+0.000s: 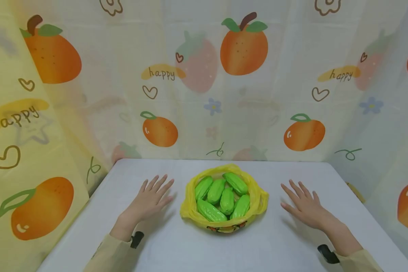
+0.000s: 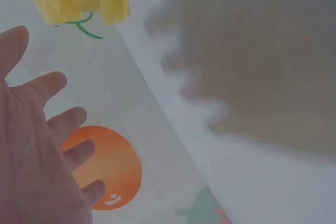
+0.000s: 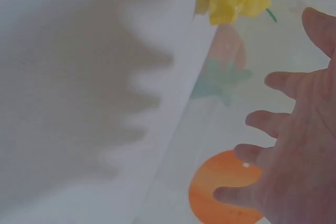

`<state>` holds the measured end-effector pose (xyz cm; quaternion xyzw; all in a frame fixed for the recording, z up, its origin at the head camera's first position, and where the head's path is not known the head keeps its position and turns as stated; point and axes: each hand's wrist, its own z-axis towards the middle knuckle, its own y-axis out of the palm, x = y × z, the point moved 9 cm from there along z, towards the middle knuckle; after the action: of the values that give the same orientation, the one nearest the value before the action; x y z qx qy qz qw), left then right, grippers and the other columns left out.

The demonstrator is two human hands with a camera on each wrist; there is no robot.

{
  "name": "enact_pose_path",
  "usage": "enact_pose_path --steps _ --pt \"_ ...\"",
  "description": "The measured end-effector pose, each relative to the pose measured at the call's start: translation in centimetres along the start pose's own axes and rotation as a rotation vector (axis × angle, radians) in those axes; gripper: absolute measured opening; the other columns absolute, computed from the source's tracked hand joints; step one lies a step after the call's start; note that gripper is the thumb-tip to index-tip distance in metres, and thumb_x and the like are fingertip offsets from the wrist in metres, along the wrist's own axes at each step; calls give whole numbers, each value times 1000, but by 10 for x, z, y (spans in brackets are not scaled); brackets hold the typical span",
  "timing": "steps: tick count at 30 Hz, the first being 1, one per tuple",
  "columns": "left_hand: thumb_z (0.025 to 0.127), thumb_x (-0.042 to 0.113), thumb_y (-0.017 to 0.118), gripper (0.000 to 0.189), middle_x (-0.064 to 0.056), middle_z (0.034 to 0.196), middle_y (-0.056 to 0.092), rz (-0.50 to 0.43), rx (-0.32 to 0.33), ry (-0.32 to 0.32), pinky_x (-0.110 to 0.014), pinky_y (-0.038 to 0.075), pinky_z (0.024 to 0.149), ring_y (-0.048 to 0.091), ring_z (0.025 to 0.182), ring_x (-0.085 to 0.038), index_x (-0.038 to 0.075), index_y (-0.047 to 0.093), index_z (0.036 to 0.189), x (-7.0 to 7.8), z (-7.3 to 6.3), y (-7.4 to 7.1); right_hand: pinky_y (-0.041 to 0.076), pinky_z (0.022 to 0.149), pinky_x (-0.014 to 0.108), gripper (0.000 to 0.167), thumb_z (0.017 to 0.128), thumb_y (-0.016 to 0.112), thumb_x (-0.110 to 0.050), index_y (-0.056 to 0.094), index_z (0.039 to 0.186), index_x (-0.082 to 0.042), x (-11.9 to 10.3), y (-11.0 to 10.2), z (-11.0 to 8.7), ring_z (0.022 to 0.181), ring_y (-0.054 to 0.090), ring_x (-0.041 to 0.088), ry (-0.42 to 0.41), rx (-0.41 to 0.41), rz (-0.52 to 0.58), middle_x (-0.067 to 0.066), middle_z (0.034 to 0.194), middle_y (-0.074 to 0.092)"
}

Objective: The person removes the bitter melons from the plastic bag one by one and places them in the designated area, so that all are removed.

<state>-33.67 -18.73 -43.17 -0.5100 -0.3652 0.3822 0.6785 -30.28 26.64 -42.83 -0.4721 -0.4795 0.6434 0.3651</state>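
A yellow plastic bag [image 1: 261, 204] stands on the white table with its mouth spread wide in a ring. Inside lie several bright green, elongated objects [image 1: 227, 201] that look like small melons or gourds in shiny wrapping. To the bag's left, my left hand [image 1: 151, 199] hovers palm down with fingers spread, apart from the bag. On the other side, my right hand [image 1: 305, 207] is held the same way, also touching nothing. Both wrist views show the straight fingers of the left hand [image 2: 37, 129] and right hand [image 3: 299, 135], with the bag's yellow edge above.
The white table [image 1: 176, 253] runs back to a curtain [image 1: 197, 113] printed with oranges, strawberries and the word happy. More curtain hangs at the left and right sides. Black straps sit at both wrists, below beige sleeves [image 1: 110, 253].
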Motion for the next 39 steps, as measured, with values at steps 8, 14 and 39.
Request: enact_pose_path --steps 8,14,39 --pt "94 46 51 65 -12 149 39 -45 95 0 -53 21 113 33 138 -34 5 40 143 12 7 -16 19 99 73 67 94 51 -47 34 146 -9 -17 -11 5 135 20 51 -76 41 22 25 151 25" --pt "89 46 61 66 -15 132 54 -105 208 27 -52 36 103 47 122 -33 1 49 135 17 10 -24 23 103 69 72 93 53 -49 34 145 -4 -30 -15 10 136 22 49 -108 39 99 24 151 27" --pt "74 30 81 52 -7 96 61 -556 216 -193 -31 52 72 62 82 -19 6 65 118 31 20 -8 51 87 50 58 86 70 -31 49 132 -2 -71 -19 21 115 56 37 -79 287 325 18 129 56"
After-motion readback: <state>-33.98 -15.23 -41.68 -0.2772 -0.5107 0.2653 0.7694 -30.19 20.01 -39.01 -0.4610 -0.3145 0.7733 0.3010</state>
